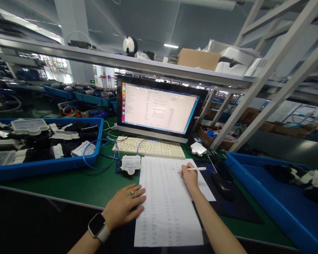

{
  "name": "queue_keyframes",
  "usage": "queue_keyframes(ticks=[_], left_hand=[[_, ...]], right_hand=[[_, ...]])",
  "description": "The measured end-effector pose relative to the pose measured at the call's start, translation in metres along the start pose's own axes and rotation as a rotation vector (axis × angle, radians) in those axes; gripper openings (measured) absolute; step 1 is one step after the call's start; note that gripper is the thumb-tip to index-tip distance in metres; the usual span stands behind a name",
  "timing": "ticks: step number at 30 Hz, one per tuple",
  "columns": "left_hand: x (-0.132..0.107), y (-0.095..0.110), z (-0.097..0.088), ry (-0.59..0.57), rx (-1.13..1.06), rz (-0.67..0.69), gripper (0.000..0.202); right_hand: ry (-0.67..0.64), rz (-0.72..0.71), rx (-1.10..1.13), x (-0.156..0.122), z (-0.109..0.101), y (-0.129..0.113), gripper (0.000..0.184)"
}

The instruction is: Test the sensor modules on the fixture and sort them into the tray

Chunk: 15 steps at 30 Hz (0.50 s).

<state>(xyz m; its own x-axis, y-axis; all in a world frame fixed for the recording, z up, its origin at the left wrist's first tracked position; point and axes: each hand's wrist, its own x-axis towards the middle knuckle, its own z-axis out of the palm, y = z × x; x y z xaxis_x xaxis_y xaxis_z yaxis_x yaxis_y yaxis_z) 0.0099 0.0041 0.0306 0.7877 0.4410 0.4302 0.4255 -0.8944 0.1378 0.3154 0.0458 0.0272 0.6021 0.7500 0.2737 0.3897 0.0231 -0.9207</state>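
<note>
At the printed sheet (165,211), your right hand (190,178) pinches the pen (199,168), long axis crosswise, at upper right; your left hand (123,206) lies spread at the left edge.

White pen (198,168) in right grip (189,177), over paper (161,204)

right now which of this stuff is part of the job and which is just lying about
In use:
white pen, held in the right hand
printed sheet, with the left hand at its left edge
perhaps the monitor, lit

Apparently lying about:
mouse
keyboard, untouched
cardboard box on the shelf
</note>
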Motion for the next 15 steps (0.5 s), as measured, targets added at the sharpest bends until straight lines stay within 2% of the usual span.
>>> queue_keyframes(ticks=[6, 11, 15], left_hand=[[0.001, 0.004, -0.004, 0.031, -0.001, -0.014, 0.024], [0.002, 0.004, -0.007, 0.004, 0.011, -0.035, 0.025], [0.003, 0.005, -0.008, -0.036, 0.011, -0.035, 0.026]], right_hand=[[0.048, 0.086, 0.216, 0.002, -0.006, 0.005, 0.026], [0.073, 0.129, 0.383, 0.007, -0.006, 0.012, 0.032], [0.051, 0.146, 0.435, 0.008, -0.005, 0.014, 0.034]])
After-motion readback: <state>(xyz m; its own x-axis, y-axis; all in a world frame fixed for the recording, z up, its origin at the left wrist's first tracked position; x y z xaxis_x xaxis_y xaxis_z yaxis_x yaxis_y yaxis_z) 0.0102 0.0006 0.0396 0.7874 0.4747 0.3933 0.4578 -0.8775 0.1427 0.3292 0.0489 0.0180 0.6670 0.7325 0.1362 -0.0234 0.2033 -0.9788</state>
